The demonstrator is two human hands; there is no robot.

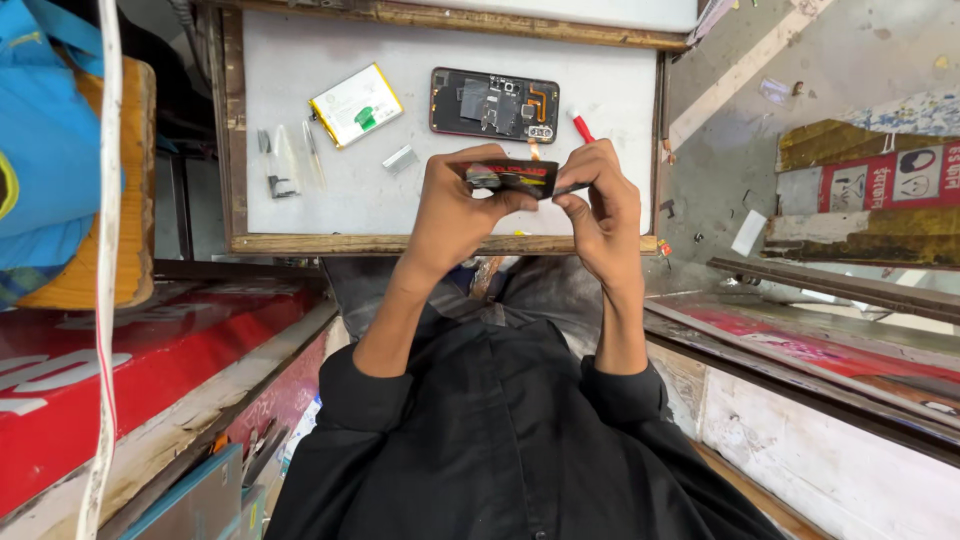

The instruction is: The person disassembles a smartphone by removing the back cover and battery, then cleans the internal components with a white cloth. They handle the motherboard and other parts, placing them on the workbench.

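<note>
- Two hands up over the worktop (300, 60): left hand (455, 205) and right hand (600, 205) both pinched closed on one small black-and-red card (515, 178), held between them.
- One opened phone (494, 104) lies just beyond.
- One white battery (356, 104) left of it.
- One red-handled tool (581, 127) beside the phone.

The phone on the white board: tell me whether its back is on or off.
Off. The phone lies with its inner parts and a copper-coloured ribbon cable bare. A flat battery lies apart, beside it on the board.
</note>
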